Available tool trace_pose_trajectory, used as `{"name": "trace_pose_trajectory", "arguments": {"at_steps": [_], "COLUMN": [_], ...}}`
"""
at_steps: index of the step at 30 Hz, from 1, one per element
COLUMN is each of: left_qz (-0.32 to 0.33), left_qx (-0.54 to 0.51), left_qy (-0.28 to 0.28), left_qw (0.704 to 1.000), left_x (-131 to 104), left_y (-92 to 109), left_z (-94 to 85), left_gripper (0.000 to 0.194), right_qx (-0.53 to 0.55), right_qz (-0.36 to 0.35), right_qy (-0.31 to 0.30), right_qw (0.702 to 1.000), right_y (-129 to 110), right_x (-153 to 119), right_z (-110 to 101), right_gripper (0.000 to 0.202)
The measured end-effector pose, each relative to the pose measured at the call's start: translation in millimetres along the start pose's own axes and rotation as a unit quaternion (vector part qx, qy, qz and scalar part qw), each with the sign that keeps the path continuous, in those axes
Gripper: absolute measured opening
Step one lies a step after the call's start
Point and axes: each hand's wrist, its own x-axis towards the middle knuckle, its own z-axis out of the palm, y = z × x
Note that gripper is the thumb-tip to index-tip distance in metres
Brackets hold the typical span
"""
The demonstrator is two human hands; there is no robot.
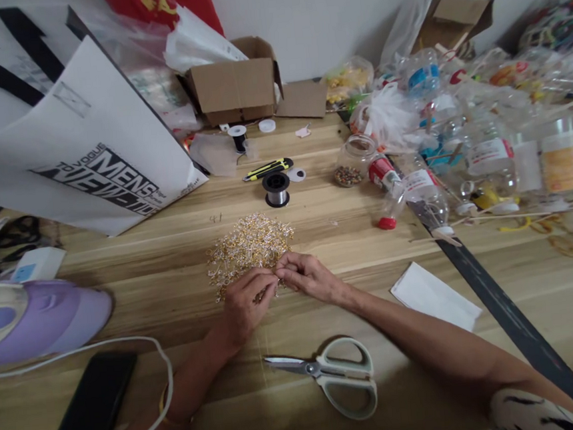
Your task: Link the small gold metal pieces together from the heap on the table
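The left hand (246, 302) and right hand (309, 276) come together at the fingertips, thumb and forefinger of each pinched on a tiny piece (278, 277) at the near right edge of a loose pile of small gold and clear pieces (252, 245). The tiny piece is mostly hidden by the fingers, so its long axis and the way it points cannot be told. The pile spreads just beyond the hands, its pieces lying at mixed angles. Farther past them stands a spool (277, 190) of silvery strand, and behind it lies a yellow-and-black cutter (267, 169), its long axis nearly crosswise. On the near side of the hands, scissors (325, 372) lie with blades pointing left and handles to the right. A folded white paper (434, 296) lies beyond the right forearm; a dark phone (90, 409) lies left of the left forearm, slanting away.
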Motion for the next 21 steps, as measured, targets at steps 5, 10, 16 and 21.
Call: {"name": "trace_pose_trajectory", "arguments": {"at_steps": [5, 10, 16, 21], "left_qz": [0.011, 0.024, 0.077, 0.135], "left_qx": [0.024, 0.03, 0.074, 0.139], "left_qy": [-0.005, -0.008, -0.017, -0.036], "left_qw": [1.0, 0.999, 0.994, 0.98], "left_x": [-0.5, -1.2, -5.0, -11.2], "left_y": [0.5, 0.1, -4.5, -11.1], "left_z": [-1.8, -2.8, -4.7, -4.8], "left_gripper": [0.011, 0.01, 0.013, 0.018], "right_qx": [0.074, 0.088, 0.101, 0.102], "right_qz": [0.029, 0.049, 0.066, 0.077], "right_qy": [0.002, -0.021, -0.026, -0.035], "right_qw": [0.997, 0.995, 0.992, 0.991], "right_y": [-4.8, -4.2, -6.6, -6.1], "right_x": [2.7, 4.3, 4.7, 5.3], "right_z": [0.2, -2.8, -5.0, -6.2], "right_gripper": [0.033, 0.035, 0.033, 0.029]}}
